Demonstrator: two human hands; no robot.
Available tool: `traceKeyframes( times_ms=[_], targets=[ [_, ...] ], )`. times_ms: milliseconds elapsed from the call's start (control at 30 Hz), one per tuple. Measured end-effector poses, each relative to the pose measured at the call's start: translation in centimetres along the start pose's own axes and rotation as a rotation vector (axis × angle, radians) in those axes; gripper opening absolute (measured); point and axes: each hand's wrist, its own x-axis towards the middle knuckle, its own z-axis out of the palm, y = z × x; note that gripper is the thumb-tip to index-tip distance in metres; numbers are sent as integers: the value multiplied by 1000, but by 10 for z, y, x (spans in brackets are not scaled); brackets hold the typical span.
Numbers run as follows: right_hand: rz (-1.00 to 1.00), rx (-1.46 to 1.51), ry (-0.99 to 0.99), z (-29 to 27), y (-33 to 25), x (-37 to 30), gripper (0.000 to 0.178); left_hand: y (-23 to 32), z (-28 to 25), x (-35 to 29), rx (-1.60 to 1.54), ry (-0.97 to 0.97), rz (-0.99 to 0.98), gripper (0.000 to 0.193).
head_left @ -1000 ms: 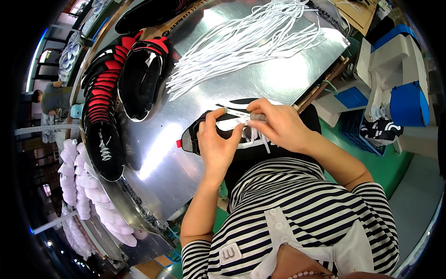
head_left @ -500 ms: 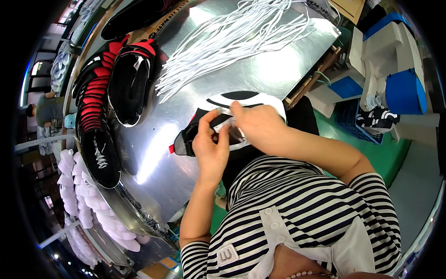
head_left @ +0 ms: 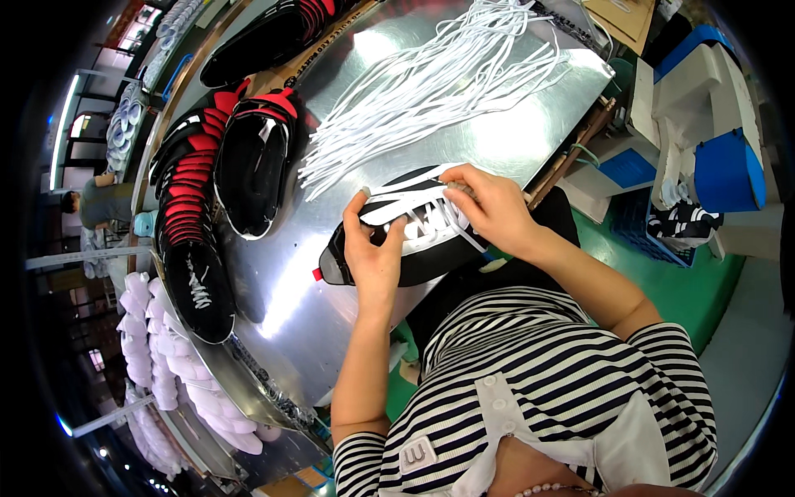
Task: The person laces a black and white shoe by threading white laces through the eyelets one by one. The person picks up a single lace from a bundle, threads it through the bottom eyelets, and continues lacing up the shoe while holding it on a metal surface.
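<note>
Shoe (head_left: 426, 258) is blk w/ wht parts & a grey heel. It's by the table's (head_left: 298, 331) near edge, lace side up, heel w/ red tab (head_left: 317, 274) toward the table's left. Wht lace (head_left: 439, 214) zigzags thru holes; 1 bit hangs loose, toe end.
</note>
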Motion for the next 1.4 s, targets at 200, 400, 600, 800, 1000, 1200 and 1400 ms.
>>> traceKeyframes(
  times_ms=[200,400,600,800,1000,1200,1400],
  targets=[
    [-126,-214,116,14,16,11,18,15,-29,2,-387,-276,-93,53],
    [-83,-45,43,11,3,22,22,17,-39,-9,121,-94,114,50],
    [-83,-147,-19,-11,-3,-29,32,35,-18,-55,847,91,594,39],
    [-140,-194,-14,-14,-19,-15,25,26,2,-20,949,-45,564,28],
    [-386,-105,-556,-14,-25,-69,11,24,-2,4,833,-196,352,26],
    [-232,151,-423,-32,-8,-78,18,14,-7,3,696,24,412,24],
    [346,416,-277,-14,-5,-21,19,45,13,-23,490,-100,510,17]
  ],
)
